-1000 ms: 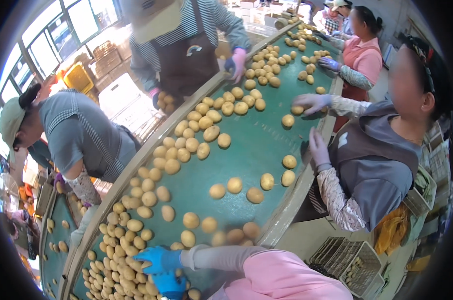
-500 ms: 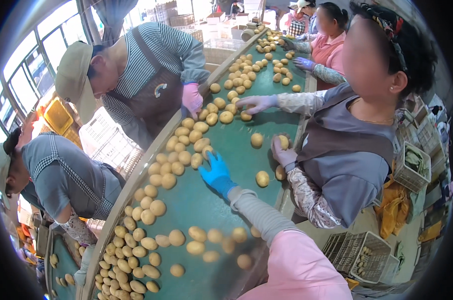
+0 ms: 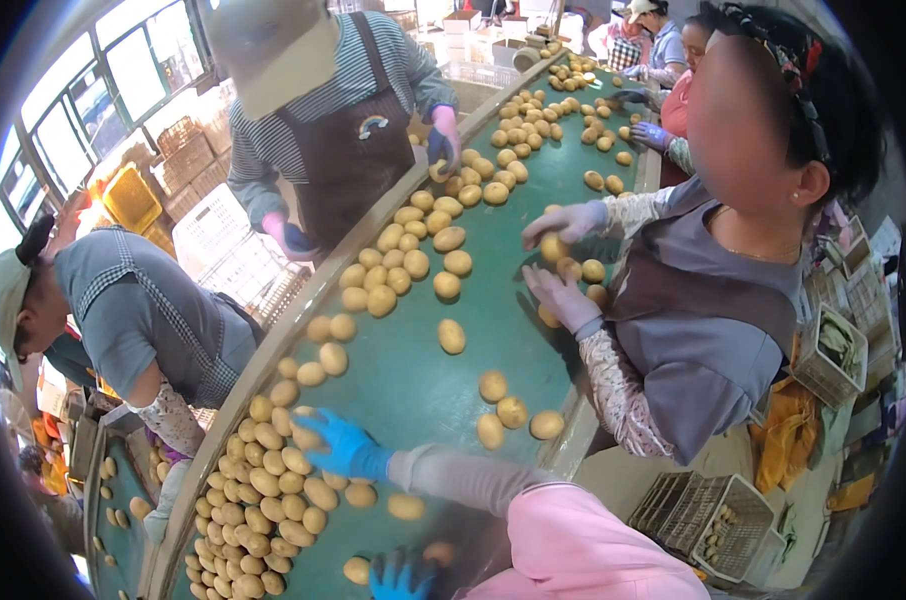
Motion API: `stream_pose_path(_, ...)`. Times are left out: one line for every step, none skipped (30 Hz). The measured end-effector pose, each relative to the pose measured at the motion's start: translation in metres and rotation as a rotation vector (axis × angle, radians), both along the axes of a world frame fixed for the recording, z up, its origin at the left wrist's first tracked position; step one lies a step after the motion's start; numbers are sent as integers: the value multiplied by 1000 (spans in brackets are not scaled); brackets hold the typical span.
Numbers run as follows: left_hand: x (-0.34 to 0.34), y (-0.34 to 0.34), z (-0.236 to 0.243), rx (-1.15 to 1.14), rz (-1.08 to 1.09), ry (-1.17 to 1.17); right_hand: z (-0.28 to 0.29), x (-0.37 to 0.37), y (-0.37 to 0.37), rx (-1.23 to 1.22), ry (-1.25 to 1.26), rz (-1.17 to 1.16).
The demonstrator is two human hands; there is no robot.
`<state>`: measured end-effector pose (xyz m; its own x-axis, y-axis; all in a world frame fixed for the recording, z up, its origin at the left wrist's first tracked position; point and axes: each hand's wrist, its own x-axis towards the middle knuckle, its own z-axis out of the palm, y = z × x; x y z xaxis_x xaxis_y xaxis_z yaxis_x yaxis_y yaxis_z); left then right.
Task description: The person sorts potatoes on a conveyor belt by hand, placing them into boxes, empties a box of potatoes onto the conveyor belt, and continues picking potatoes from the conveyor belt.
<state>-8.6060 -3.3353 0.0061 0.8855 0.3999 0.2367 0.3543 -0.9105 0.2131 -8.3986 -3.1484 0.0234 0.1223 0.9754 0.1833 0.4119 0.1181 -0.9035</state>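
Note:
My right hand [image 3: 345, 447], in a blue glove, reaches across the green belt [image 3: 413, 350]. Its fingers are stretched out and touch a potato [image 3: 306, 432] at the edge of a dense heap of potatoes [image 3: 258, 500]. Low in the picture, my left hand [image 3: 403, 580], also blue-gloved, is partly cut off by the lower edge; its fingers look spread, slightly blurred. Beside it lie a yellow potato [image 3: 357, 570] and a darker potato [image 3: 439, 553]. Another potato [image 3: 406, 507] rests under my right forearm.
Across the belt a worker in a striped shirt [image 3: 318, 150] holds a potato. To the right, a grey-clad worker's gloved hands [image 3: 565, 300] gather potatoes. A raised metal rim [image 3: 303, 285] borders the belt. Plastic crates [image 3: 738, 525] stand at lower right, a second belt [image 3: 123, 490] at lower left.
My right hand has moved down and left to the heap, and my left hand has come into view. The striped-shirt worker has straightened up. Potatoes on the belt have shifted.

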Motion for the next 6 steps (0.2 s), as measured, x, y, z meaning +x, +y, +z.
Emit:
stream_pose_path(0, -2, -8, 14, -22, 13, 2, -14, -4, -10, -40, 26)
stream_pose_path(-2, -4, -13, -19, -7, -10, 5, -25, -6, -64, -96, 44)
stream_pose_path(-6, -4, -17, -13, -2, -17, 8, -33, -5, -14, -87, 56)
stream_pose_path(-9, -5, -21, -20, 49, -40, 11, -43, -6, -86, -249, 165)
stream_pose_path(-10, -5, -23, -27, 98, -63, 15, -52, -7, -147, -407, 263)
stream_pose_path(-13, -6, -24, -25, 103, -66, 17, -55, -7, -157, -414, 276)
